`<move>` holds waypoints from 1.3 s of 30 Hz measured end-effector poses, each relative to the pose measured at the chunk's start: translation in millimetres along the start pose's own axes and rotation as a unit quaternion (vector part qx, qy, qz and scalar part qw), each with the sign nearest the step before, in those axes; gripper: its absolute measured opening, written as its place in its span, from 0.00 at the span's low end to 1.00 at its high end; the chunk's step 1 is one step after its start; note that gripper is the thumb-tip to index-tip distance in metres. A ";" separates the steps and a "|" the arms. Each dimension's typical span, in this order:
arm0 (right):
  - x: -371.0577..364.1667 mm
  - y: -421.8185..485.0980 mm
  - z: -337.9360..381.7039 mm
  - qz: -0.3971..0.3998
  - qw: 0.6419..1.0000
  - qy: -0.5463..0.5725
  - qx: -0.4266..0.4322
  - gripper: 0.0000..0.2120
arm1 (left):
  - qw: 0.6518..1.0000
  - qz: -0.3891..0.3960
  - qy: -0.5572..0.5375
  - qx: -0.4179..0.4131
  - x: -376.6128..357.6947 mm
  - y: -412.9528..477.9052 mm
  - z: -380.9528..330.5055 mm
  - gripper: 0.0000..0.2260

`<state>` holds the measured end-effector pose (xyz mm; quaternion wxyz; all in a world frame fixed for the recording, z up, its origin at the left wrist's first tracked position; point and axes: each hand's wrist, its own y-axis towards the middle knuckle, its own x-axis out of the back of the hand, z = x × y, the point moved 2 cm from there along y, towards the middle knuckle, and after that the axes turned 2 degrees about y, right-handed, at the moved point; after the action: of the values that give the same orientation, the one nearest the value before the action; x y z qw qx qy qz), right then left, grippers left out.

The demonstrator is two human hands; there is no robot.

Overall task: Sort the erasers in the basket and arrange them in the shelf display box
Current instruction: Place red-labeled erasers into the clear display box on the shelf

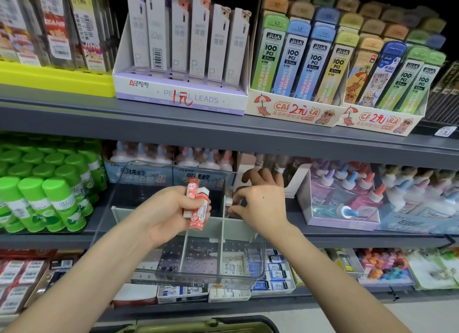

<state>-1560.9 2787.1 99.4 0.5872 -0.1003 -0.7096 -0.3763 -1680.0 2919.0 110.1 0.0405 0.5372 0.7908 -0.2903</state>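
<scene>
Left hand point(171, 208), fingers curled round red-and-white erasers point(197, 203) — right hand point(263, 203) pinching a white eraser point(228, 200) in the display box point(258, 270).

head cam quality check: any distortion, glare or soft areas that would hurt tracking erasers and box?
Head view: strong wide-angle bowing, shelf edge curves; centre sharp, left hand and its red-and-white erasers crisp; top-left packs smeared; clear display box walls show faint reflections and stock behind; light even, no hard shadows; white piece pinched by right hand is small, partly hidden.
</scene>
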 end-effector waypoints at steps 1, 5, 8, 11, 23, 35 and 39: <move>1.7 -0.9 -1.2 -0.001 1.000 0.006 -0.002 0.14 | 1.000 -0.004 0.017 -0.004 -0.7 -0.3 0.6 0.07; 14.6 -8.1 -6.0 -0.033 0.995 0.082 -0.041 0.09 | 1.000 -0.015 0.021 -0.007 -4.7 -0.1 1.9 0.08; 28.5 -16.0 -7.4 0.008 0.968 0.240 -0.075 0.05 | 0.999 -0.010 0.029 -0.018 -8.0 -0.5 1.7 0.11; 38.3 -22.8 -0.6 0.119 0.884 0.445 -0.084 0.11 | 0.996 0.021 0.078 -0.022 -17.1 -5.3 1.1 0.15; 67.2 -20.3 -44.1 0.093 0.855 0.486 -0.156 0.04 | 1.000 -0.019 0.015 -0.020 -11.2 -8.1 -3.4 0.07; 21.5 2.6 -10.4 0.126 0.987 0.093 -0.025 0.13 | 0.932 -0.095 0.314 -0.158 -7.7 -8.5 -0.8 0.05; 12.8 0.9 -5.5 0.075 0.996 0.024 0.035 0.10 | 0.926 -0.114 0.317 -0.172 -9.1 -7.3 -1.4 0.09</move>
<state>-1559.9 2780.3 111.6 0.6339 -0.1231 -0.6986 -0.3083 -1682.2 2910.4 117.8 -0.1539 0.4926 0.8559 0.0329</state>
